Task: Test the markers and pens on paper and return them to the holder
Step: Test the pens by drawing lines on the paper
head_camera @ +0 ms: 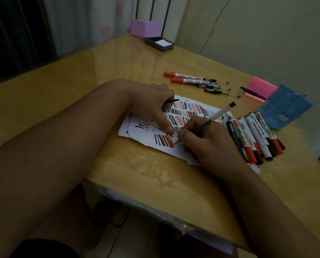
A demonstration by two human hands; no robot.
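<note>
A white paper sheet full of black and red strokes lies on the wooden table. My right hand grips a clear ballpoint pen, its tip touching the paper beside the lowest row of strokes. My left hand holds a black pen cap in its curled fingers while its thumb presses on the paper. A pile of several markers lies to the right of the sheet. Two red-capped markers and several pens lie further back. The blue holder lies at the far right.
A pink sticky-note pad with a black pen across it sits by the holder. A purple box and a dark tray with white notes stand at the far corner. The table's near edge runs diagonally below my arms.
</note>
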